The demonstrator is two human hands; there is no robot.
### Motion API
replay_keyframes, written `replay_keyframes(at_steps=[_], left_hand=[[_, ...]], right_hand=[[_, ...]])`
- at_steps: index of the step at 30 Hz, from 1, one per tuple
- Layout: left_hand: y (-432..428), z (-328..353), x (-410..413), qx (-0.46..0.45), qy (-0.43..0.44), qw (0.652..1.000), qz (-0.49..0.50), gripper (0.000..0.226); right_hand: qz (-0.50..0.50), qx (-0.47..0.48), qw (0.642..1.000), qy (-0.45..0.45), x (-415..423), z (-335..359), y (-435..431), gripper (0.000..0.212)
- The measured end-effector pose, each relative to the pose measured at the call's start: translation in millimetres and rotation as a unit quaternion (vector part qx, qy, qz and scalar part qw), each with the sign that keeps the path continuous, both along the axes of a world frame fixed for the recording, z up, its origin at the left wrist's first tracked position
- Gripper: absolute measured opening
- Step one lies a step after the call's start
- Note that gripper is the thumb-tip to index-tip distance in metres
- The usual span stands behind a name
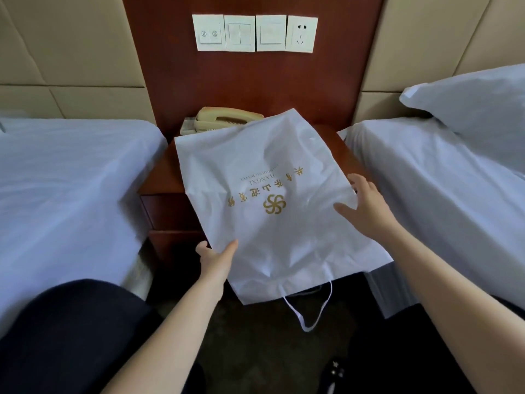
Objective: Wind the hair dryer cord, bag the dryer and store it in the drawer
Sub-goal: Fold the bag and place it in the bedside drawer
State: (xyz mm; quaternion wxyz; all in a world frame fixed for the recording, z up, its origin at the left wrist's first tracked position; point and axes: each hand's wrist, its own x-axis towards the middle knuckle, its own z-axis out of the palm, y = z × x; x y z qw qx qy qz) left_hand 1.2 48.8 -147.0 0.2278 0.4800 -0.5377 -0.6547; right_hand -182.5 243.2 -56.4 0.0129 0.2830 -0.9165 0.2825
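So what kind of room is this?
Most likely a twin hotel room: two white-sheeted beds flank a wooden nightstand with a corded telephone, and the white drawstring bag carries a gold hotel logo.

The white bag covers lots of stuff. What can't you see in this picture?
Head view:
- Hair dryer: not visible; whether it is inside the white bag cannot be told.
- Nightstand top and drawer fronts: mostly hidden by the bag.
- Telephone: front part covered by the bag's top edge.
- Small gold print under the bag's logo: too small and upside down to read.
- Left hand fingers: tucked behind the bag.
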Motion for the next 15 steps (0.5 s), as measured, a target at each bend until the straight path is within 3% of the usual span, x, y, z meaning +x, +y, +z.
replay_keyframes(at_steps=[4, 11, 15], left_hand=[[4.4, -32.1, 5.9, 0.018, 0.009, 0.999, -0.037, 0.055], [10.4, -46.4, 20.2, 0.113, 0.075, 0.990, -0.040, 0.033], [16.9, -42.3, 27.7, 0.144, 0.131, 0.981, -0.018, 0.033]], right_hand=[[-0.050, -0.008, 0.996, -0.073, -10.9, -12.7, 5.5, 0.072], [-0.029, -0.136, 0.973, -0.182, -13.6, -22.0, 22.2, 0.007], [0.000, -0.194, 0.930, -0.311, -12.8, -21.8, 28.6, 0.006]])
